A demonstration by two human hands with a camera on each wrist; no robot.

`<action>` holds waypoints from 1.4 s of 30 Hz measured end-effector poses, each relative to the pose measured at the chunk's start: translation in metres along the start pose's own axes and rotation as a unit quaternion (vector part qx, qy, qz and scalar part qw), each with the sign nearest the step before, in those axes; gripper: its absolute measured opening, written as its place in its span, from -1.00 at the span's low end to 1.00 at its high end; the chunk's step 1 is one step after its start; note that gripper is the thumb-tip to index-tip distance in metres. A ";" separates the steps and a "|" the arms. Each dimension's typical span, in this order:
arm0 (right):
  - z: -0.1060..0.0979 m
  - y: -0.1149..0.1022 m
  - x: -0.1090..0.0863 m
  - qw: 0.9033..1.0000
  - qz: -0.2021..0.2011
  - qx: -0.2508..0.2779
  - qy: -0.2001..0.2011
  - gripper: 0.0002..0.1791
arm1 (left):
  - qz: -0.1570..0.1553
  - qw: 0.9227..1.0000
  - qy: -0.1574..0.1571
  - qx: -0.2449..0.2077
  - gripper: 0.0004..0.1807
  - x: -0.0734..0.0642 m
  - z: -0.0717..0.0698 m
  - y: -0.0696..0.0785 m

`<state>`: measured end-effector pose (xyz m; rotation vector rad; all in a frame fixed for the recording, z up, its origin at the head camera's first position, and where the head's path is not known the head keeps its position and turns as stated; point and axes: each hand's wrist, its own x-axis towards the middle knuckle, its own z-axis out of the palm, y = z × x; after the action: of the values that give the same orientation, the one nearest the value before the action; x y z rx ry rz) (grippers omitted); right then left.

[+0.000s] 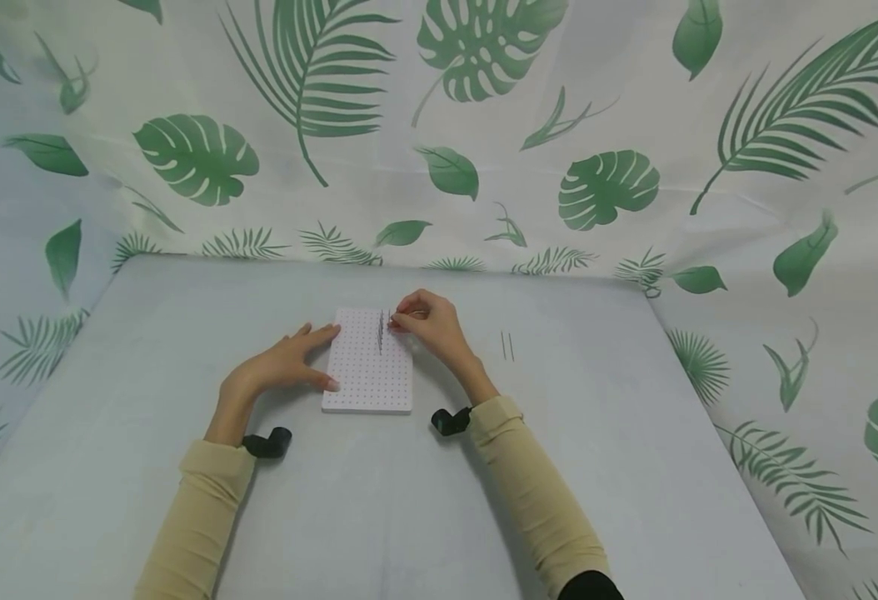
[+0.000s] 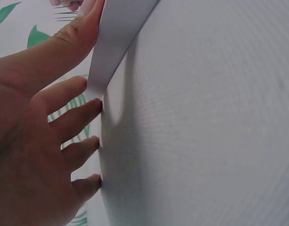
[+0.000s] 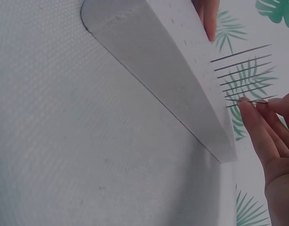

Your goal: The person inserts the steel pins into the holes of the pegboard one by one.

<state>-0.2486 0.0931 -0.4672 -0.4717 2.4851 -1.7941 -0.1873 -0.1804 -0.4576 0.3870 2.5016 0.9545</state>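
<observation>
A white board [image 1: 360,385] with a grid of small holes lies flat on the table. Several thin metal pins [image 3: 242,64] stand upright in a row in it. My right hand [image 1: 439,327] pinches another thin pin [image 3: 251,101] between thumb and fingertips, over the board's upper right part beside the row; whether its tip is in a hole I cannot tell. On the left, my left hand [image 1: 281,360] rests against the board's side with fingers spread. Its thumb [image 2: 64,52] touches the board's edge, and its other fingers reach towards the far left corner.
Two loose pins [image 1: 507,346] lie side by side on the white table [image 1: 379,500], right of the right hand. A leaf-patterned cloth [image 1: 484,167] hangs behind the table's far edge. Black wrist cameras [image 1: 268,443] sit at both cuffs.
</observation>
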 end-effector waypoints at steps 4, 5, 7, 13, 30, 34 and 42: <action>0.000 0.000 0.000 1.000 -0.008 0.000 -0.003 -0.87 | 0.001 1.000 -0.001 -0.002 0.10 0.001 0.000 0.001; 0.000 0.000 0.000 1.000 -0.010 -0.002 -0.003 -0.87 | 0.000 1.000 -0.002 -0.003 0.10 0.001 0.000 0.002; 0.000 -0.001 0.000 1.000 -0.014 -0.010 -0.004 -0.87 | 0.000 1.000 -0.001 -0.003 0.11 0.001 0.001 0.002; -0.001 0.000 -0.002 0.998 -0.020 -0.054 -0.003 -0.87 | 0.002 1.000 0.002 -0.001 0.10 0.001 0.002 0.000; 0.000 0.002 -0.004 0.995 -0.015 -0.100 -0.022 -0.88 | 0.004 1.000 0.001 -0.003 0.10 0.000 0.000 0.003; 0.000 0.004 -0.006 0.994 -0.008 -0.105 -0.025 -0.86 | 0.007 1.000 -0.001 -0.003 0.11 -0.001 0.000 0.002; -0.008 0.008 -0.013 0.996 -0.006 -0.084 -0.028 -0.80 | 0.000 1.000 0.000 -0.001 0.12 0.000 0.001 0.000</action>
<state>-0.2399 0.1058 -0.4737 -0.5383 2.6127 -1.5590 -0.1872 -0.1801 -0.4582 0.3857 2.5006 0.9557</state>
